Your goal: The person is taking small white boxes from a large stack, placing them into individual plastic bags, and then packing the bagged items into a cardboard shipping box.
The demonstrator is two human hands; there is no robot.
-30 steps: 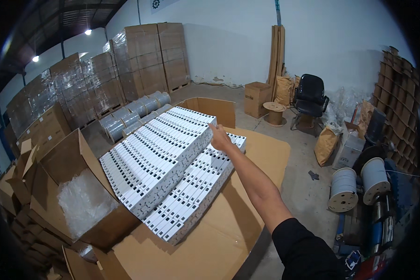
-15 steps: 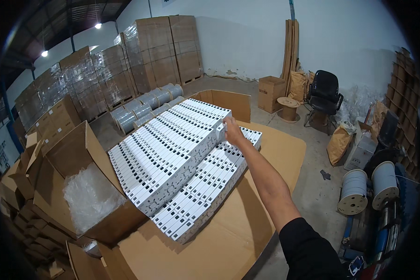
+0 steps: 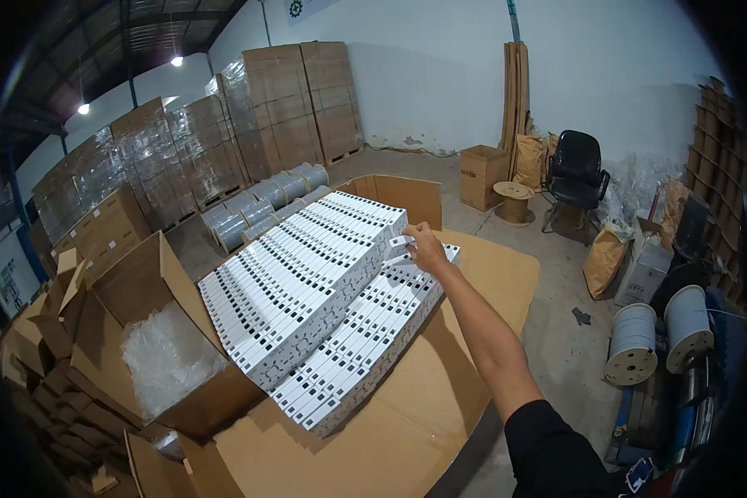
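Head view. Your right hand (image 3: pixel 427 249), the only one in view, has its fingers pinched on a small white piece (image 3: pixel 402 241) by the far right corner of the taller white stack (image 3: pixel 303 278). The piece projects left from your fingertips, long axis roughly crosswise, toward that stack; whether they touch cannot be told. The lower white stack (image 3: pixel 361 344) steps out below; past its right edge, the cardboard sheet (image 3: pixel 440 365) gives open room.
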